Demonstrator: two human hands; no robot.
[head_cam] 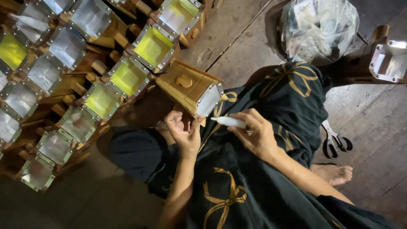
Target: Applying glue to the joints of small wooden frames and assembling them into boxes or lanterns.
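Note:
My left hand (183, 129) supports from below a wooden lantern-like box (190, 87) with a metal-framed translucent panel at its end. The box rests tilted over my lap, which is covered by a dark cloth with gold patterns (254, 169). My right hand (254, 133) grips a small white tube (229, 121) whose tip points toward the box's metal-framed end, close to it.
Rows of similar wooden boxes (85, 63) with yellow or silvery panels stand at the left on the wooden floor. A clear plastic bag of parts (319, 26) lies at top right, another box (388, 59) at the right edge, black-handled scissors (335, 142) beside my bare foot (335, 173).

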